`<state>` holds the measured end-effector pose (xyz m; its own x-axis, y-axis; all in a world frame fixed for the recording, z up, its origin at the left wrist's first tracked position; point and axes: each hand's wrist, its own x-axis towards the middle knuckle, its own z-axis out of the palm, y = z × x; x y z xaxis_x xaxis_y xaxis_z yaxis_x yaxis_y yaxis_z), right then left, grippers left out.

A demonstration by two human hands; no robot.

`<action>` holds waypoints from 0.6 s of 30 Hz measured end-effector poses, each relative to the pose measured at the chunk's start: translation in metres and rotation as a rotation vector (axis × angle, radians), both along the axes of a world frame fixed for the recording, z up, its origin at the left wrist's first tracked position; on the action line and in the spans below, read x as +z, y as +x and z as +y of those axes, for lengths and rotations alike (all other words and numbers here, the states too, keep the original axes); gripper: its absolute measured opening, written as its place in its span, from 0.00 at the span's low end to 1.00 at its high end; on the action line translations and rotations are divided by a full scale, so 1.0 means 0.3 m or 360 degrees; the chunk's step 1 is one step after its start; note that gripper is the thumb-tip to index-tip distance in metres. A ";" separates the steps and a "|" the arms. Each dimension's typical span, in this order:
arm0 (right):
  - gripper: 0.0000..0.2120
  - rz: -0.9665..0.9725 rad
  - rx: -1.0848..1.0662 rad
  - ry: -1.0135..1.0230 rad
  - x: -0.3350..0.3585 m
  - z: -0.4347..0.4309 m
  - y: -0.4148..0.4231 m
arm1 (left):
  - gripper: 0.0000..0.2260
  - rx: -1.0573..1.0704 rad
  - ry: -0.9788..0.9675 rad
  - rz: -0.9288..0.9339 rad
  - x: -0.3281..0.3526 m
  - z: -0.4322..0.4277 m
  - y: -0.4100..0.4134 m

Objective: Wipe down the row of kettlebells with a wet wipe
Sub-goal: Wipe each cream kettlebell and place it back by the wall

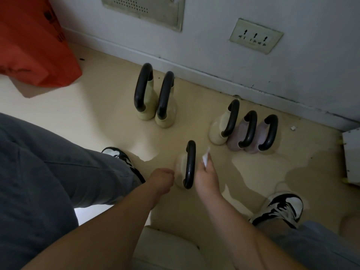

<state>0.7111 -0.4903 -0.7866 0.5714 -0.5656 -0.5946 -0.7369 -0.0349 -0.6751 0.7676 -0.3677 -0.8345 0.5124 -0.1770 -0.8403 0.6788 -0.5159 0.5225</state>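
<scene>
While our right hand (pixel 206 177) pinches the wet wipe (pixel 205 157) just beside the nearest kettlebell (pixel 180 162), our left hand (pixel 162 179) lies curled against its cream body; whether it grips, we cannot tell. That kettlebell stands upright on the floor (pixel 101 114), apart from the cream pair (pixel 153 106) and the group of three (pixel 243 137) by the wall (pixel 214 45).

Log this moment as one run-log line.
right hand: pinches wet wipe beside near kettlebell | left hand: curled at its left side | five kettlebells by wall: untouched
</scene>
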 end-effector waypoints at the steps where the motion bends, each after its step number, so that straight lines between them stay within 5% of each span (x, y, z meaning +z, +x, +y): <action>1: 0.27 -0.0064 0.0136 0.0027 -0.003 0.005 0.014 | 0.15 -0.0037 -0.0017 -0.0019 0.004 -0.001 -0.001; 4: 0.34 -0.0148 0.0606 -0.0214 -0.004 0.057 -0.003 | 0.15 0.0003 -0.0019 0.0014 0.039 -0.005 -0.017; 7: 0.40 -0.0129 0.1125 -0.0907 -0.093 0.057 -0.106 | 0.13 0.0051 -0.0027 0.0060 0.030 -0.012 -0.015; 12: 0.26 -0.0298 0.1614 -0.1608 -0.180 0.008 -0.192 | 0.10 0.0173 0.0023 0.0176 0.000 -0.013 -0.015; 14: 0.22 -0.0350 0.1811 -0.1735 -0.200 0.001 -0.211 | 0.10 0.0208 0.0006 0.0201 0.012 -0.015 -0.027; 18: 0.30 -0.0158 0.2049 -0.1378 -0.169 0.017 -0.269 | 0.07 0.0029 0.0006 -0.0042 0.021 -0.011 -0.030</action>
<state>0.6305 -0.4850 -0.8372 0.9399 0.1817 -0.2891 0.1405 -0.9775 -0.1576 0.7587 -0.3711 -0.8282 0.5373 -0.1642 -0.8273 0.6744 -0.5054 0.5383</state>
